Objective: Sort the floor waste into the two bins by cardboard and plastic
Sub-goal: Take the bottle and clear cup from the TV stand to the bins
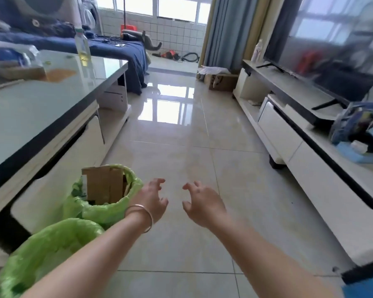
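- Cardboard (105, 186) sits in the far green-bagged bin (116, 208), right by the coffee table's (41, 117) near corner; a second bin (47, 252) is nearer.
- No loose waste shows on the floor (192, 147), so the sorting looks about done; next she'd scan for leftovers.
- Left hand (152, 200) and right hand (202, 203) hover with fingers loosely spread, holding nothing.

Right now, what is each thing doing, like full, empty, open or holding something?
Left hand: open, fingers loosely curled, holding nothing.
Right hand: open, holding nothing.
Far bin: green bag open, cardboard standing inside.
Near bin: green bag, contents hidden.
Bottle: upright on the table, partly filled.
TV: off.
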